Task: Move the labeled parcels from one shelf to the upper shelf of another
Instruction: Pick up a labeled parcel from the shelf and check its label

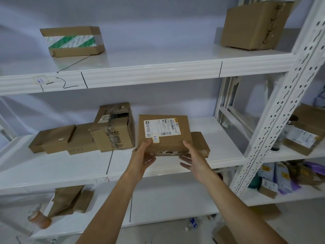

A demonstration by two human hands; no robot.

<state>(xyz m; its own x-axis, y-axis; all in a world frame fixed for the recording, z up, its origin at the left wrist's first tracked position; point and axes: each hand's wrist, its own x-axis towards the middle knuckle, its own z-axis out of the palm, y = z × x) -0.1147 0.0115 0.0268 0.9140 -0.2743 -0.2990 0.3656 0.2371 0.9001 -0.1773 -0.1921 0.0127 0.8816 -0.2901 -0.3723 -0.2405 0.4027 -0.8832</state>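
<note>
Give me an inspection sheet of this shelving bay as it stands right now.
Surface: white middle shelf, marker lines on its front edge; upper shelf marked likewise.
Job's things: labeled parcel tilted up over the middle shelf, shipping label facing the camera, a flatter brown box behind it.
Clutter: taped carton and flat boxes on the middle shelf; green-taped box and large carton on the upper shelf.
Hands: left hand and right hand grip the parcel's lower corners.
Cables: nothing seen.
Surroundings: perforated white upright; more parcels on the neighbouring rack; water bottle on the floor.
</note>
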